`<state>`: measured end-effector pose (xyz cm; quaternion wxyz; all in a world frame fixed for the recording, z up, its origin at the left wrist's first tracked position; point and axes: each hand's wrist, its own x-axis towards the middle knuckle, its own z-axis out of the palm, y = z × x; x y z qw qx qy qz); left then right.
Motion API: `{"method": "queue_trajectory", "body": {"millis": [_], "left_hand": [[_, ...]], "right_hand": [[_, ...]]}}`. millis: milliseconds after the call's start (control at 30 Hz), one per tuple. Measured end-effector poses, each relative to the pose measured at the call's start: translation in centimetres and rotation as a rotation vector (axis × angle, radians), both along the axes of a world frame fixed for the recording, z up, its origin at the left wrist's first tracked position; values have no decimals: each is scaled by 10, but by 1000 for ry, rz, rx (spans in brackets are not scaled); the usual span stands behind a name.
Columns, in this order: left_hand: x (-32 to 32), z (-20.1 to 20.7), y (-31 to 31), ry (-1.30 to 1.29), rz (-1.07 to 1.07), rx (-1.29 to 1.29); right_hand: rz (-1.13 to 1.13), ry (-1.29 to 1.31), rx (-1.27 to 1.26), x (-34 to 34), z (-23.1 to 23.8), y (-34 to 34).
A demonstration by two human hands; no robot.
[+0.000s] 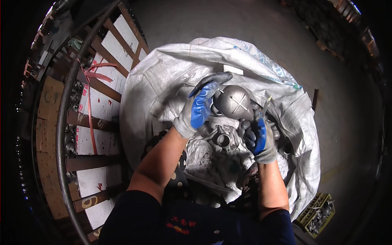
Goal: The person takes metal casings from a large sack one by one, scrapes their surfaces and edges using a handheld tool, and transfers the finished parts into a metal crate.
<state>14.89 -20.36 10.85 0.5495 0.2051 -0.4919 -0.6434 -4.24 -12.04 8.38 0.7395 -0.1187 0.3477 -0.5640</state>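
So the rounded grey casting (232,102) sits at 3 o'clock off the left hand (201,104), the nearer one, fingers stretched loose. No obvious long axis. It's 11 o'clock from the right hand (261,136), fingers curled around a pale stick (266,105).

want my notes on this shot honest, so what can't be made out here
All in the head view:
Underside of the rounded metal piece: hidden by its own bulk.
Near end of the thin pale stick: covered by the right grip.
Exact contact at the left grip: masked by its glove.
Parts in the yellow crate: too small.
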Motion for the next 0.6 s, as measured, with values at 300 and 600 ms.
{"method": "queue_trajectory", "body": {"millis": [300, 600], "left_hand": [[20, -6, 1, -729, 289, -373], [6, -21, 4, -348, 266, -46]], "right_hand": [[48, 281, -90, -4, 18, 2], [87, 891, -476, -21, 6, 7]]}}
